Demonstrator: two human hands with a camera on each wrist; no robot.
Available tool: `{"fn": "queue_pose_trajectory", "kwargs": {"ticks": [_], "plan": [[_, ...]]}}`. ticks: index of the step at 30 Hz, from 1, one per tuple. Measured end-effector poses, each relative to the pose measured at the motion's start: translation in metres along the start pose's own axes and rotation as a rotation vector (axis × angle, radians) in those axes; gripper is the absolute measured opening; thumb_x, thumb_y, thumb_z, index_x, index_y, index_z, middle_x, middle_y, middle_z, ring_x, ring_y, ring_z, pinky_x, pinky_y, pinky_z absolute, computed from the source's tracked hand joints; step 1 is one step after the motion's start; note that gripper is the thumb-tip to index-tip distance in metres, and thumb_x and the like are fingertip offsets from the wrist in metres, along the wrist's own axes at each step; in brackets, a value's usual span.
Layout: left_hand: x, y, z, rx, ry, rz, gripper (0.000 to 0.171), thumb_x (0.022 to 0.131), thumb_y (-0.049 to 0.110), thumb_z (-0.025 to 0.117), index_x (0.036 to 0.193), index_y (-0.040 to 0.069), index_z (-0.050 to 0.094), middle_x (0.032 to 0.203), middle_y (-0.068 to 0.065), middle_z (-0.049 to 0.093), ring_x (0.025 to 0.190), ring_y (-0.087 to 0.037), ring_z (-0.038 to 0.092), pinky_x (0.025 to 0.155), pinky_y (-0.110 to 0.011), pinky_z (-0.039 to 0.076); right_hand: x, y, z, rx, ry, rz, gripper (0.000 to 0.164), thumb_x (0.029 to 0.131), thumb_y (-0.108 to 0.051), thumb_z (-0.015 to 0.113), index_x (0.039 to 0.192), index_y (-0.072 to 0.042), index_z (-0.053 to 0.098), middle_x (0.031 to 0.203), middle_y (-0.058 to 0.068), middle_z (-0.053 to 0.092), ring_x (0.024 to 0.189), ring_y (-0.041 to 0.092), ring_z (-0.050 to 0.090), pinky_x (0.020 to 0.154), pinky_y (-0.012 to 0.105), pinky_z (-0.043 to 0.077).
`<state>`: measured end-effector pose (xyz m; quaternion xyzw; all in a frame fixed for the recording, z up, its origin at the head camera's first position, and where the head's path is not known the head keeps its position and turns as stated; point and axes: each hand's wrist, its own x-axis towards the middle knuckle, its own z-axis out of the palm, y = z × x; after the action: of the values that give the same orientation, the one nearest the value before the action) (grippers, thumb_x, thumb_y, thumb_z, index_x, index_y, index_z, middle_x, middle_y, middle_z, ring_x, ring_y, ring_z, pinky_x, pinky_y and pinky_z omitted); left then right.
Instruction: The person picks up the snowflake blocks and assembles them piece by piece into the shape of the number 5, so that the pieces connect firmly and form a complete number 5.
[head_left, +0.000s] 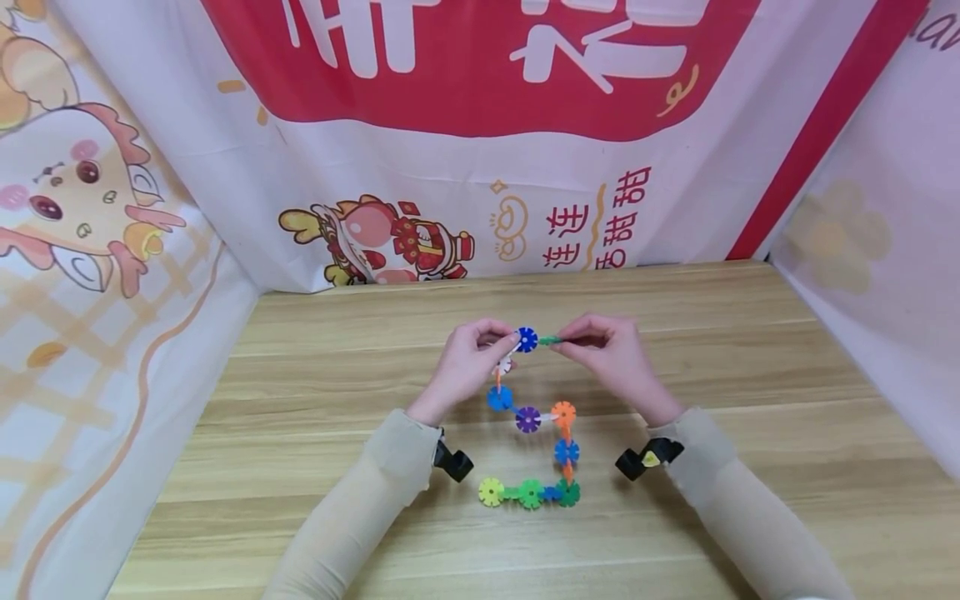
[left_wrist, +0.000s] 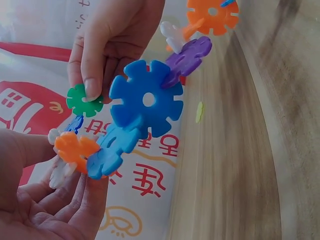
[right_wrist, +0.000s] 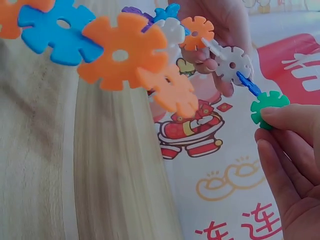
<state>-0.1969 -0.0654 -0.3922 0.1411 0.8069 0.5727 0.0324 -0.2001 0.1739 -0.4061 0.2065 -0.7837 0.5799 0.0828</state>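
A chain of slotted plastic snowflake discs stretches below both hands. My left hand (head_left: 467,360) pinches the chain's upper end, around a white disc (right_wrist: 240,56). Just beyond its fingertips is a dark blue disc (head_left: 526,339), edge toward a green disc (right_wrist: 273,99). Thumb and fingers of my right hand (head_left: 613,357) pinch that green disc, whose rim meets the blue one. From the left hand the chain runs down through a blue disc (head_left: 500,398), a purple disc (head_left: 528,419) and an orange disc (head_left: 563,414). It turns at a dark green disc (head_left: 568,493) and ends in a yellow disc (head_left: 491,492).
The wood-grain table (head_left: 300,417) lies beneath the hands. Printed cloth (head_left: 480,100) hangs behind it, with more cloth on both sides. Black wrist mounts (head_left: 452,461) stick out inward from the sleeves, on either side of the chain.
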Motion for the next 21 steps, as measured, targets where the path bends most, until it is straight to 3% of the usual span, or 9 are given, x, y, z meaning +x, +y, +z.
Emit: {"fn": "queue_pose_trajectory", "kwargs": {"ticks": [9,14,17,21], "plan": [[-0.003,-0.002,0.002,-0.090,-0.057,-0.035,0.020,0.104,0.018,0.063,0.110,0.001,0.071,0.093,-0.007,0.074,0.078,-0.023,0.072,0.069,-0.031,0.059,0.001,-0.001,0.010,0.019,-0.023,-0.019,0.006,0.087,-0.004,0.081,0.092,-0.005,0.078,0.090,0.004,0.076,0.080,0.023,0.073,0.071,0.031,0.060],[-0.003,-0.003,0.002,-0.106,-0.054,-0.037,0.020,0.104,0.016,0.063,0.111,-0.001,0.071,0.094,-0.009,0.073,0.083,-0.036,0.072,0.069,-0.031,0.060,0.001,-0.003,0.013,0.013,-0.018,-0.002,0.006,0.087,0.003,0.079,0.091,-0.001,0.077,0.090,0.008,0.075,0.080,0.029,0.072,0.070,0.028,0.059],[-0.003,-0.003,0.002,-0.119,-0.051,-0.039,0.020,0.104,0.017,0.063,0.110,-0.001,0.071,0.093,-0.009,0.073,0.086,-0.042,0.071,0.068,-0.032,0.060,0.000,-0.012,0.015,0.011,-0.014,-0.006,0.006,0.087,0.008,0.077,0.090,0.002,0.076,0.089,0.012,0.075,0.080,0.035,0.071,0.070,0.028,0.059],[-0.002,-0.005,0.004,-0.126,-0.042,-0.034,0.020,0.104,0.017,0.063,0.107,-0.001,0.072,0.091,-0.008,0.074,0.081,-0.036,0.073,0.066,-0.033,0.060,-0.003,-0.029,0.015,0.006,-0.018,-0.004,0.006,0.087,0.010,0.076,0.090,0.005,0.075,0.089,0.014,0.074,0.080,0.037,0.071,0.070,0.027,0.059]]}}
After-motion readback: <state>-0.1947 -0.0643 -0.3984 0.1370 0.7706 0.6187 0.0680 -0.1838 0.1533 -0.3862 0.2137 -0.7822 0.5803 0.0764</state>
